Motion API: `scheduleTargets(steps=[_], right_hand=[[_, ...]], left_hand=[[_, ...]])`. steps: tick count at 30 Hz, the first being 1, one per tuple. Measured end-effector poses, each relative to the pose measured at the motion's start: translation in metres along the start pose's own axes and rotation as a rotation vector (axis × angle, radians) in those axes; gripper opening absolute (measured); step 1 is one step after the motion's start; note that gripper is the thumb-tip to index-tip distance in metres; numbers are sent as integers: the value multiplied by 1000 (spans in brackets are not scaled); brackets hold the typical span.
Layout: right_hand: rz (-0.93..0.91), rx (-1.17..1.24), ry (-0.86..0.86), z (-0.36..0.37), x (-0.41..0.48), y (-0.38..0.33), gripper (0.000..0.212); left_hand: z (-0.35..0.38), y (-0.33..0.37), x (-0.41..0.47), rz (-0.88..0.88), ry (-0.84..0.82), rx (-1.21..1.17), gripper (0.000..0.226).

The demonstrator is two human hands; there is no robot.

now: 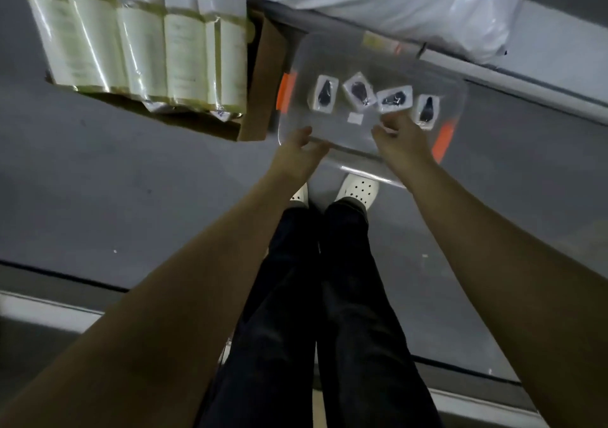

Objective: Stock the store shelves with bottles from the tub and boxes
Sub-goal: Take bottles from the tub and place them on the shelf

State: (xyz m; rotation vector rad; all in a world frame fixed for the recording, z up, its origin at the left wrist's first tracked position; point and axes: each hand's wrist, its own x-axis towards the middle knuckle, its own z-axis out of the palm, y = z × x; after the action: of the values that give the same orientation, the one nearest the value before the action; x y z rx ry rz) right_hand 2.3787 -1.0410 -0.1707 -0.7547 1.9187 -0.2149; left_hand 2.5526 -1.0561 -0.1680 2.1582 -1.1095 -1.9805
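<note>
A clear plastic tub (pixel 345 56) with orange handles sits on the floor in front of my feet. Several small white packages lie in it, each with a dark bottle shape inside. My left hand (pixel 301 151) grips the tub's near rim. My right hand (pixel 399 141) reaches over that rim into the tub, fingers extended, with the fingertips just below the third package (pixel 394 98). Left of the tub, an open cardboard box (pixel 260 75) holds several shrink-wrapped pale bottles (pixel 144 46) with white caps.
A bulging white plastic bag (pixel 394 3) lies behind the tub against a pale ledge (pixel 556 62). My dark trousers and white clogs (pixel 360 190) stand right at the tub's near side. Grey floor spreads to the left and right.
</note>
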Motion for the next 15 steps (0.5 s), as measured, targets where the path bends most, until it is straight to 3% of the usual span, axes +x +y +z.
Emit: scheduleTargets(steps=[7,15], right_hand=[[-74,-240,-67,17,55,29,49],[-168,-622,55,25,117,38,63]], left_hand=[[17,-23,65,22,5,187,63],[33,-20,135,129,142,297,77]])
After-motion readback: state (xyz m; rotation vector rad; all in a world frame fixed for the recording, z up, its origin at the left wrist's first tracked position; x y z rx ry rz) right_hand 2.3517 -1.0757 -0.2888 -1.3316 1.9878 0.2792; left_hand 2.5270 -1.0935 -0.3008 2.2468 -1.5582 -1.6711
